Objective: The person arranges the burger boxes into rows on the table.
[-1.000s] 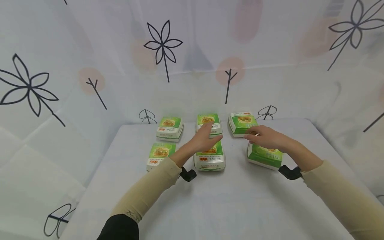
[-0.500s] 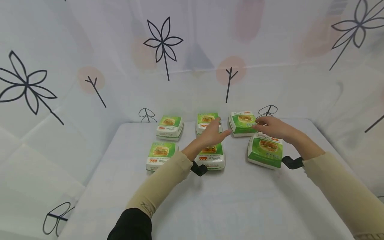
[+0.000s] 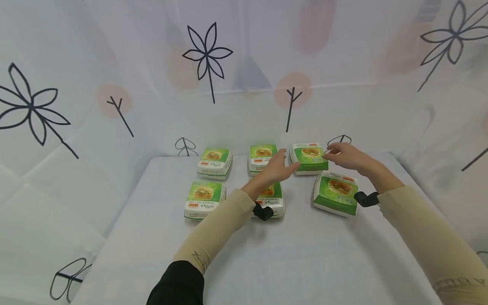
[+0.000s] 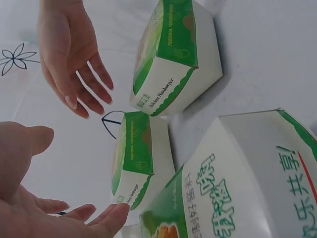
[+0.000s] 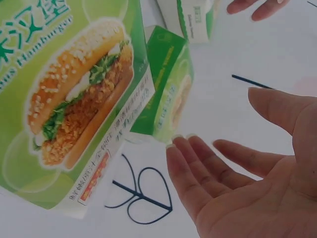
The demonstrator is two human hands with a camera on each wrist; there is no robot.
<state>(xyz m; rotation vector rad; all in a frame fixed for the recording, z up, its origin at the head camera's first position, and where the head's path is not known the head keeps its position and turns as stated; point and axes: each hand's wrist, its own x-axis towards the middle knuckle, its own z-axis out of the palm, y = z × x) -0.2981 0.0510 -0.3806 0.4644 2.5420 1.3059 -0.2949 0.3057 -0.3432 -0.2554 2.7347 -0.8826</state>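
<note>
Both my hands are held above the far half of the table, fingers relaxed and holding nothing. My left hand (image 3: 277,169) overlaps the back middle hamburger box (image 3: 261,155) and stands near the left side of the back right hamburger box (image 3: 307,157). Its thumb and fingers are spread apart in the left wrist view. Over the right edge of that back right box hovers my right hand (image 3: 347,156), palm showing and fingers gently bent in the right wrist view. Below it lies the front right hamburger box (image 3: 336,192), green and white, turned slightly askew. My left forearm partly hides the front middle hamburger box (image 3: 277,203).
To the left, a back hamburger box (image 3: 214,163) and a front hamburger box (image 3: 204,197) stand on the white table (image 3: 152,254). A white cloth (image 3: 244,118) with line-drawn flowers hangs close behind the back row.
My left hand has moved right, from over the middle boxes toward the back right box. My right hand has moved up and slightly right, uncovering the front right box. The boxes have stayed put.
</note>
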